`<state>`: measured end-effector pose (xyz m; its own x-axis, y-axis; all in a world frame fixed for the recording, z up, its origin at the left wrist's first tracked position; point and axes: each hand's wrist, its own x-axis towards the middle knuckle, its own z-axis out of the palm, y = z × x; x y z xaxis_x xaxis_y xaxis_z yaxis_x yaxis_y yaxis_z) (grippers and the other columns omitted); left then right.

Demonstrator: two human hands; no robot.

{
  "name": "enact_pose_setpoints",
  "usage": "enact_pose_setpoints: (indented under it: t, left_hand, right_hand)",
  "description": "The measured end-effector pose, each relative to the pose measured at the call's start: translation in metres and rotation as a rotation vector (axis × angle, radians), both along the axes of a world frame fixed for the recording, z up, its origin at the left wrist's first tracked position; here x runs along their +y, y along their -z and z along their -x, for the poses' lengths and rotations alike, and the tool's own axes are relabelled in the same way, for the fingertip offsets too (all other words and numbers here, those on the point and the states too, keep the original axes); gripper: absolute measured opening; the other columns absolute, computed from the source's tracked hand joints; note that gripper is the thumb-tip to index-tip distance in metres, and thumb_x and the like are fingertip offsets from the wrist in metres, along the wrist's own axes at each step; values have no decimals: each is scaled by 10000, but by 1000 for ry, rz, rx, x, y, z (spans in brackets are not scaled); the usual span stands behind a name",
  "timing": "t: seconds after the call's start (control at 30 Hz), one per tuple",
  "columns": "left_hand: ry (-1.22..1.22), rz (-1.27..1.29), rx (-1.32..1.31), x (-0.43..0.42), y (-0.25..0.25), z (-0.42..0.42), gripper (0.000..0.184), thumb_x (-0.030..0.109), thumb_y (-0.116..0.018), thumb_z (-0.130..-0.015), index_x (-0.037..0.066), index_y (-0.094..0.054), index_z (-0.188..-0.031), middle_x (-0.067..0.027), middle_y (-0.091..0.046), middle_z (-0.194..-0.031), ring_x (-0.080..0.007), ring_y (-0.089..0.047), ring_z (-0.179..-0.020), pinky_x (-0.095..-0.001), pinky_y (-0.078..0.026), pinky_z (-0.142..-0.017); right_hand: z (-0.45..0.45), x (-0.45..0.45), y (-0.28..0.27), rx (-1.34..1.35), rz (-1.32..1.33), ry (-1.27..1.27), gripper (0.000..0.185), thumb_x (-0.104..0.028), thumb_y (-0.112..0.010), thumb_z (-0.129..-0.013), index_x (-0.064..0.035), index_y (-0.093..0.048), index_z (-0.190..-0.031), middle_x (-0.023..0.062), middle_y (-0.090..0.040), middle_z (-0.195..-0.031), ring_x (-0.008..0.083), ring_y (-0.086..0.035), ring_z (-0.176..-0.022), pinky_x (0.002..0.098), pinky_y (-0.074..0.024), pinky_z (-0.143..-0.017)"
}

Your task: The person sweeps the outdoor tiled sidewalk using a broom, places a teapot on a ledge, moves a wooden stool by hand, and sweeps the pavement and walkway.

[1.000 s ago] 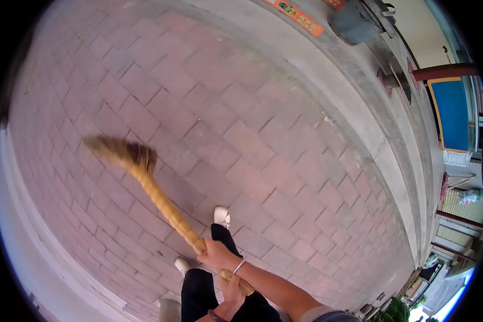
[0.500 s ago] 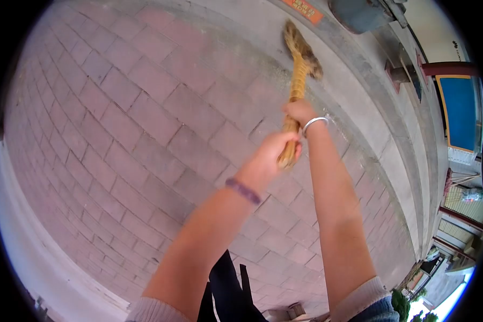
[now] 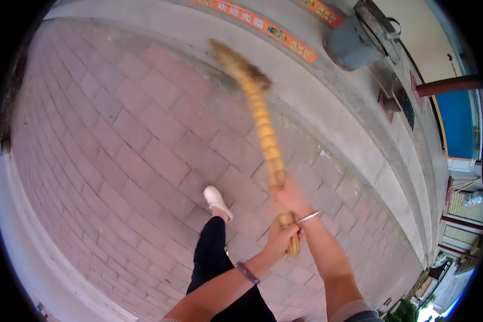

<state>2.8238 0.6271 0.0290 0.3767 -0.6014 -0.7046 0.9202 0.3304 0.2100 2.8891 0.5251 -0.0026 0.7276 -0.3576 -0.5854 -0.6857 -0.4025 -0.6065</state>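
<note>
Over paving (image 3: 145,118), both grips (image 3: 280,238) (image 3: 291,194) clasp a broom (image 3: 265,131)

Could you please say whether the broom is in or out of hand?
In hand: the right hand and left hand both grip the broom.

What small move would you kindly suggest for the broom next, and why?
Perhaps draw the broom slightly inward over the paving, since its bristles appear near the concrete step, while the left hand and right hand grip it.
</note>
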Motion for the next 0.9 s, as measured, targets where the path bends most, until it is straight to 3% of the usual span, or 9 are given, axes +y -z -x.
enact_pose_setpoints:
  t: [0.03,0.17,0.27,0.37,0.43,0.6,0.7,0.77,0.9]
  left_hand:
    - [23,85,-36,-17,5,-29,93,44,-526,-780,27,-492,-864,-66,-541,-691,-144,-539,-532,-272,-455,-455]
    - [164,289,10,-101,35,-159,76,94,-540,-775,27,-505,-765,-49,-522,-612,-135,-523,-493,-250,-432,-434]
    - [132,335,161,-112,43,-193,76,94,-541,-768,29,-505,-749,-51,-519,-603,-139,-523,-490,-249,-430,-432]
    - [71,217,188,-78,20,-159,69,62,-531,-764,26,-495,-812,-60,-532,-632,-147,-527,-501,-261,-446,-459]
    - [-15,119,194,-75,-22,-102,108,21,-519,-766,25,-475,-865,-59,-538,-662,-146,-538,-531,-267,-460,-486]
    - [-215,128,72,-70,-51,-108,145,-2,-533,-762,29,-467,-888,-48,-537,-678,-141,-554,-573,-267,-463,-498]
    - [5,137,71,-55,13,-193,134,52,-577,-745,36,-501,-855,-52,-541,-656,-137,-549,-541,-267,-456,-476]
    - [-59,77,32,-26,41,-250,127,92,-594,-740,40,-510,-819,-52,-534,-632,-134,-530,-498,-262,-449,-455]
    - [-186,-164,137,83,58,-195,121,90,-573,-763,28,-508,-844,-50,-540,-646,-131,-523,-507,-255,-451,-459]
  right_hand:
    - [-29,-22,-11,77,40,108,434,-239,-600,-711,29,-518,-1042,182,-622,-751,306,-627,-699,377,-490,-618]
    - [-138,-135,11,218,173,223,272,-217,-597,-679,38,-607,-773,159,-617,-673,256,-625,-617,366,-481,-548]
    - [-176,-149,29,267,175,77,275,-211,-601,-661,55,-607,-728,170,-617,-675,251,-624,-618,362,-478,-537]
    - [-153,-115,16,315,196,-192,244,-184,-601,-671,50,-587,-737,151,-598,-628,232,-613,-589,339,-467,-510]
    - [-120,-83,-27,262,-120,-121,316,-108,-602,-716,57,-489,-961,56,-526,-641,159,-552,-529,293,-455,-479]
    - [-137,-46,-74,187,-116,9,341,-98,-577,-718,48,-449,-999,94,-542,-701,181,-563,-564,323,-455,-482]
    - [-212,-58,-19,113,25,-75,226,-132,-581,-714,42,-529,-848,94,-558,-642,187,-570,-545,333,-446,-470]
    - [-259,-45,21,108,-11,-128,172,-136,-577,-707,28,-542,-746,100,-554,-615,194,-567,-542,336,-440,-466]
    - [-215,75,98,-68,92,-426,204,-123,-578,-692,40,-543,-810,122,-555,-624,249,-574,-573,363,-451,-496]
